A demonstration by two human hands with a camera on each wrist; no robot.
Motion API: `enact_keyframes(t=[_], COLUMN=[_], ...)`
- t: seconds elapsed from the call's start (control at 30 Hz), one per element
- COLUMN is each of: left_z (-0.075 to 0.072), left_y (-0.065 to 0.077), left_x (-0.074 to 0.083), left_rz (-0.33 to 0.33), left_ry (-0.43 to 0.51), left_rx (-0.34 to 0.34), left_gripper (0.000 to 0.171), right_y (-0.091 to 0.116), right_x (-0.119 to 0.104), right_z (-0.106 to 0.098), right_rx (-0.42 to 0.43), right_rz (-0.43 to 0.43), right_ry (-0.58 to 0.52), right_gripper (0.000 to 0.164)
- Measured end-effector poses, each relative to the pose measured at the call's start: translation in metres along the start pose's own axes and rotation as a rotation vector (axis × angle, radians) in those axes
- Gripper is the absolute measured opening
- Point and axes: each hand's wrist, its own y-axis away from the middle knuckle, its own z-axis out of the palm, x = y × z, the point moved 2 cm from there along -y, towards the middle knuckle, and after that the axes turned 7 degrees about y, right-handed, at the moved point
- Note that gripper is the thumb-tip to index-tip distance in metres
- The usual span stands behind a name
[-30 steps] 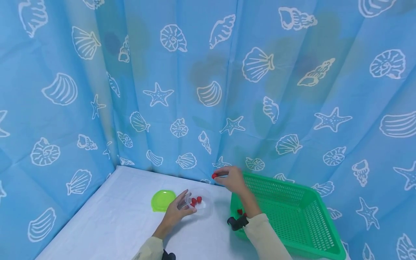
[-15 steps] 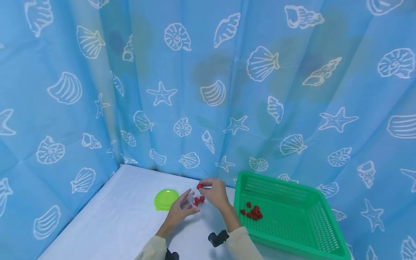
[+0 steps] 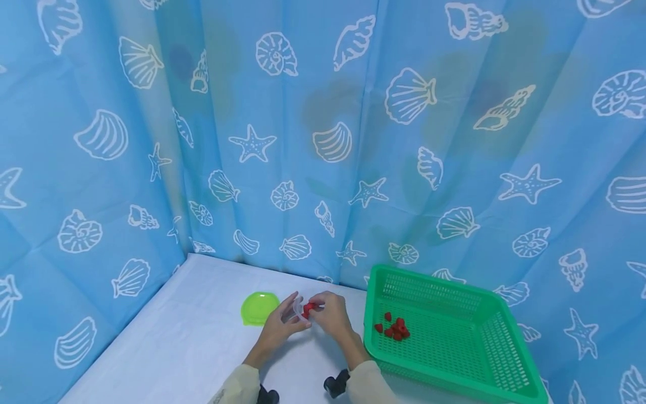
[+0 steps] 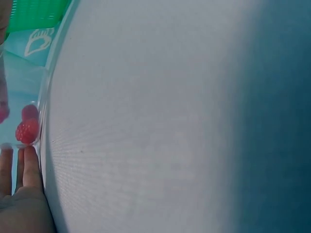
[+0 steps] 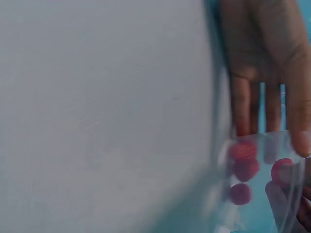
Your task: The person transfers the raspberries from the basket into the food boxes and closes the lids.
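Note:
My left hand holds a clear plastic tub from its left side, fingers against the wall and thumb at the rim. Several red raspberries lie inside, against the tub's lower side. My right hand reaches into the tub's mouth from the right, pinching one raspberry between its fingertips. The left wrist view catches part of that raspberry at its left edge. A green lid lies on the table just left of the tub.
To the right stands a large green plastic basket with several raspberries heaped near its left end. A white cloth covers the table. Behind it hangs a blue curtain with white shell prints.
My right hand has moved left and down from beside the basket to the tub, carrying a raspberry into it. The raspberries in the basket came into view. My left hand still holds the tub.

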Motion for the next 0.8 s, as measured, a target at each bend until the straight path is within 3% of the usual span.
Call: enact_keyframes(t=[0.37,0.67,0.8], left_z=[0.001,0.001,0.000], left_y=[0.001,0.001,0.000], left_x=[0.004,0.003,0.002], left_rz=[-0.008,-0.014,-0.023], left_ry=[0.009,-0.003,-0.005], left_rx=[-0.006,-0.004,0.000], left_gripper=[0.099,0.099,0.095], right_y=[-0.001,-0.002,-0.003], right_x=[0.000,-0.001,-0.011], right_z=[0.004,0.003,-0.007], right_rx=[-0.077,-0.112,-0.104], right_rz=[0.001,0.023,0.035], right_ry=[0.172,0.180,0.155], right_gripper=[0.017,0.018,0.022])
